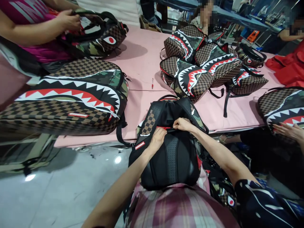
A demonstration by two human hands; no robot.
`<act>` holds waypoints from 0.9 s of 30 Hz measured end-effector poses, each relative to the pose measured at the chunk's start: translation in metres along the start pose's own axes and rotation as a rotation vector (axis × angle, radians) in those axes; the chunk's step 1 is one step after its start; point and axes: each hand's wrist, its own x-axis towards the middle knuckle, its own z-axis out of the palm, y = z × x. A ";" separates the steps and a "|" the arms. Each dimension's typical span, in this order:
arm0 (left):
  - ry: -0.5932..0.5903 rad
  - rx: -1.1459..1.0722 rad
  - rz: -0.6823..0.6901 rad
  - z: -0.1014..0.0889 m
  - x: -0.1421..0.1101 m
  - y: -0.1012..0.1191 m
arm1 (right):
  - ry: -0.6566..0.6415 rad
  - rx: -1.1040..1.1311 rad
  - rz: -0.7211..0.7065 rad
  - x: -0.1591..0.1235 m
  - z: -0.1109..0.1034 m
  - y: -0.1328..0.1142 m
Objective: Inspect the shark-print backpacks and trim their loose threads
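A black-backed backpack (171,161) leans between my body and the table edge, its padded back panel facing me. Its shoulder straps are folded up toward the top. Across the upper back runs an opening where a strip of red lining shows. My left hand (158,139) grips the left end of this opening, fingers bent over the red edge. At its right end my right hand (184,124) is closed in a pinch on the backpack; whether a zipper pull is between the fingertips is hidden.
A large shark-mouth backpack (71,98) lies left on the pink table (142,72). Several more backpacks (194,76) are piled at the back right, near a red pen (152,84). One co-worker handles a bag (102,41) at left; another's hand (288,131) touches a backpack at right.
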 end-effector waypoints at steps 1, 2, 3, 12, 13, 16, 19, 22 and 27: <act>-0.005 0.002 -0.001 0.000 0.000 0.000 | 0.002 0.017 0.002 0.000 0.002 0.001; -0.008 0.005 -0.003 0.000 0.000 0.000 | 0.004 0.032 0.002 -0.001 0.004 0.002; -0.012 0.007 -0.005 0.000 0.000 0.000 | 0.007 0.044 0.002 -0.001 0.005 0.003; -0.014 0.033 0.006 -0.002 0.005 0.000 | 0.035 0.131 -0.018 0.004 0.005 0.007; -0.017 0.032 0.003 -0.002 0.005 0.000 | 0.040 0.147 -0.013 0.005 0.005 0.006; -0.030 0.024 -0.010 -0.002 0.005 0.001 | 0.076 0.199 0.010 0.008 0.004 0.003; -0.037 0.016 -0.024 -0.002 0.005 0.001 | 0.098 0.214 0.040 0.006 -0.002 0.005; -0.046 0.013 -0.046 -0.002 0.005 0.000 | 0.061 0.188 0.062 0.002 -0.003 0.008; -0.066 0.025 -0.057 -0.002 0.006 0.000 | 0.010 0.205 0.091 0.003 0.007 0.004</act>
